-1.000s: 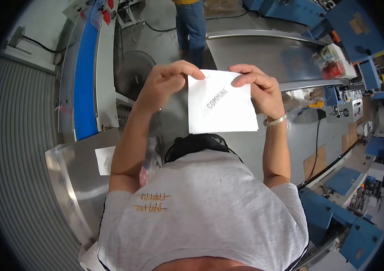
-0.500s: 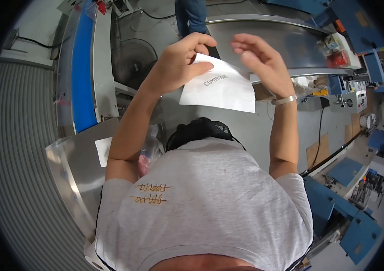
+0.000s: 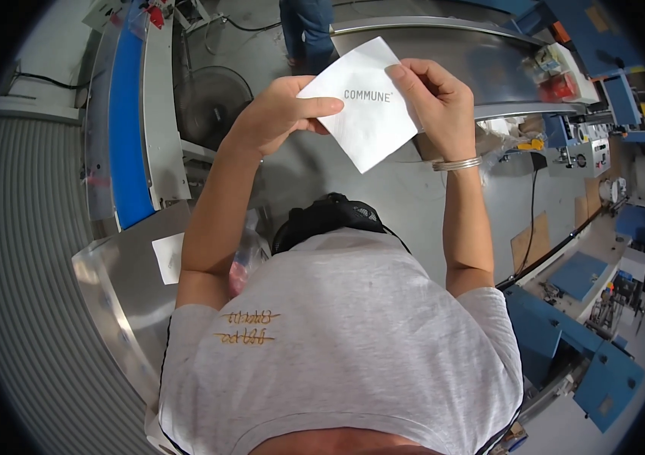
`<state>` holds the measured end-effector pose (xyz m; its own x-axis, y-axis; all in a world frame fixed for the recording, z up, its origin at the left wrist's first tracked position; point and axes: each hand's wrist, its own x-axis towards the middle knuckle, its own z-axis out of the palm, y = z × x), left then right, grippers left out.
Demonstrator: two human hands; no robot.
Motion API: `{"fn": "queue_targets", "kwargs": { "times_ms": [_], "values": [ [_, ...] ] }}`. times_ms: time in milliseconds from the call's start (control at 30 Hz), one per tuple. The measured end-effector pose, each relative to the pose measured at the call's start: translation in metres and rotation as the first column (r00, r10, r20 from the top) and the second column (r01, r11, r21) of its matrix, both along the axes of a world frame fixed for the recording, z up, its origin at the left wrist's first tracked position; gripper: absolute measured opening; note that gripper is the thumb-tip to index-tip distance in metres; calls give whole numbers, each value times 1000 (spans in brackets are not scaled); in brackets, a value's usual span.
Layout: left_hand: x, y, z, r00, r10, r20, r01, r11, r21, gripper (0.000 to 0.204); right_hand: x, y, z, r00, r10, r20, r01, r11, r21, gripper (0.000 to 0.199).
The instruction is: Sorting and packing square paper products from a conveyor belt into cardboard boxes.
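You look steeply down from your own head through a single wide fisheye view, its straight edges bowing toward a dark rim. Your grey shirt (image 3: 345, 356) fills the near lower half; the grey floor (image 3: 406, 197) lies far below.

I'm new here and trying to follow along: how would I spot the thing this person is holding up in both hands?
Start at the grey steel table in front of the person. Above it, the left hand and right hand pinch opposite edges of a flat white square packet. Unlike the smaller white slip lying on the steel surface at the left, it is held in the air, tilted like a diamond, with dark print across it.
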<state>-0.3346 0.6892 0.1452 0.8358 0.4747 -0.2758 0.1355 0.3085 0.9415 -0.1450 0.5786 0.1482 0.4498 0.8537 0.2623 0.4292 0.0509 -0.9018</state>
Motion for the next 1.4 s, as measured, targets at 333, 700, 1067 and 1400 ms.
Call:
{"fn": "queue_targets", "kwargs": {
  "times_ms": [333, 700, 1067, 1400],
  "values": [
    [14, -15, 5, 882, 400, 249, -451, 871, 197, 33, 6, -8, -15, 921, 96, -377, -15, 977, 212, 18],
    [6, -23, 15, 833, 409, 373, -516, 818, 255, 47, 2, -21, 0, 928, 268, -259, -241, 961, 131, 32],
    [-7, -36, 22, 859, 317, 402, -485, 756, 439, 63, 3, -20, 5, 936, 338, -98, -317, 931, 178, 63],
    [-4, -36, 22, 841, 333, 427, -523, 701, 484, 62, 2, -18, 2, 937, 307, -165, -255, 927, 276, 58]
  ]
}}
